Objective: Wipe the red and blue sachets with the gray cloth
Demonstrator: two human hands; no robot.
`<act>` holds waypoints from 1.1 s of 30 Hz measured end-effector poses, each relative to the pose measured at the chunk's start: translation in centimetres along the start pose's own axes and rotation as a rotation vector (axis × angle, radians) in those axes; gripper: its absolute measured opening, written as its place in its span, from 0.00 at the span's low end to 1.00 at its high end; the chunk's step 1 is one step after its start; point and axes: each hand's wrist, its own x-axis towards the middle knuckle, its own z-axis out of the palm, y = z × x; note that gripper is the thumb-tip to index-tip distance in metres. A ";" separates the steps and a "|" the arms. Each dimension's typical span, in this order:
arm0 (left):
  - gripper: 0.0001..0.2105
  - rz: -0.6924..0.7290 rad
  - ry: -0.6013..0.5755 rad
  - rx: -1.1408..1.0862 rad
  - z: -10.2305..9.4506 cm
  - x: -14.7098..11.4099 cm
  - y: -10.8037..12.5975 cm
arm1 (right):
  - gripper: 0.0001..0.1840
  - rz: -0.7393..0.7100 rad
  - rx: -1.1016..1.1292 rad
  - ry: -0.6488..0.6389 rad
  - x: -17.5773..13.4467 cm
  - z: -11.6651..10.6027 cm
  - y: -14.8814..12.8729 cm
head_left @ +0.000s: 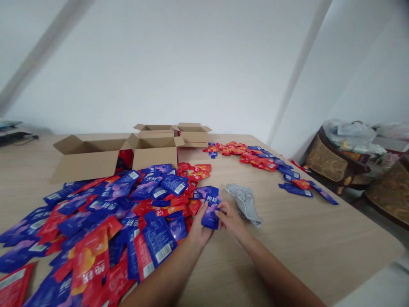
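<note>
A blue pouch (211, 209) with white lettering is held upright above the table, between my two hands. My left hand (200, 224) grips its left side and lower edge. The fingers of my right hand (228, 216) are closed on its right edge. To the left of my hands spreads a large heap of blue and red pouches (159, 241), many overlapping. A crumpled grey cloth (245, 202) lies just beyond my right hand.
Open cardboard boxes (86, 166) stand behind the heap. More red and blue pouches (255, 157) lie in a scattered band along the right rear of the wooden table (287, 238). Chairs (332, 153) with bags on them stand past the right edge. A dark cable (22, 136) is at far left.
</note>
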 end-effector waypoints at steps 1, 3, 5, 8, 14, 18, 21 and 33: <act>0.10 -0.003 -0.015 -0.017 -0.1 0.0 0.0 | 0.13 0.038 0.072 -0.019 0.3 0.2 0.0; 0.13 0.011 -0.037 -0.080 -0.2 0.1 0.1 | 0.14 0.059 0.127 -0.030 1.2 0.4 -1.1; 0.17 0.009 -0.053 -0.118 -0.3 0.2 0.1 | 0.13 0.006 0.162 -0.047 2.4 0.5 -3.4; 0.22 -0.031 -0.059 -0.092 -0.5 0.5 0.1 | 0.14 -0.096 0.175 -0.167 4.6 1.0 -7.0; 0.24 -0.083 -0.083 -0.066 -0.8 0.5 0.2 | 0.18 -0.167 -0.339 -0.011 12.0 -3.2 -6.5; 0.23 -0.090 -0.068 -0.034 -0.8 0.7 0.0 | 0.18 -0.064 -0.727 0.353 15.8 -11.5 -3.4; 0.22 -0.089 -0.039 -0.014 -0.8 0.9 -0.1 | 0.25 -0.025 -0.839 0.507 17.1 -17.6 -2.1; 0.20 -0.077 0.005 0.011 -0.5 0.8 -0.3 | 0.25 0.149 -1.491 0.330 22.2 -24.5 2.7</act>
